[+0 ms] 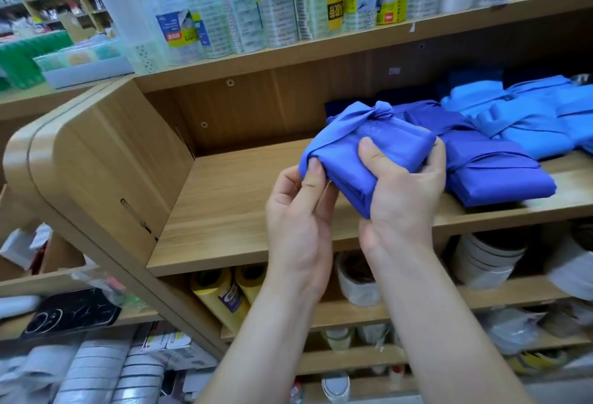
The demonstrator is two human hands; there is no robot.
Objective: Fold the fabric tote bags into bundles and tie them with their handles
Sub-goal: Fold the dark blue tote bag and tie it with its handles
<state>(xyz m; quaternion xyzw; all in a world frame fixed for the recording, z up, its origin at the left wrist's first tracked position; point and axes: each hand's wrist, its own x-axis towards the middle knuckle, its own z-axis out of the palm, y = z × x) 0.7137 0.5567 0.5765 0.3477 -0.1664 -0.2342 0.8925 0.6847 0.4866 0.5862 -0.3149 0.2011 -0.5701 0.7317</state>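
You hold the folded periwinkle-blue fabric tote bundle (pixel 369 150) in the air just above the wooden shelf board (pixel 237 201), with its knotted handle (pixel 382 111) on the far top edge. Your left hand (pixel 298 214) pinches the bundle's left corner between thumb and fingers. Your right hand (pixel 406 201) is curled round its near-right side, thumb pressed on top. The bundle's long side runs left to right. A tied darker blue bundle (pixel 500 176) lies just right of it on the shelf, with light-blue bundles (pixel 529 124) beyond. Your right hand is nearer that pile, so setting down likely means moving right and far.
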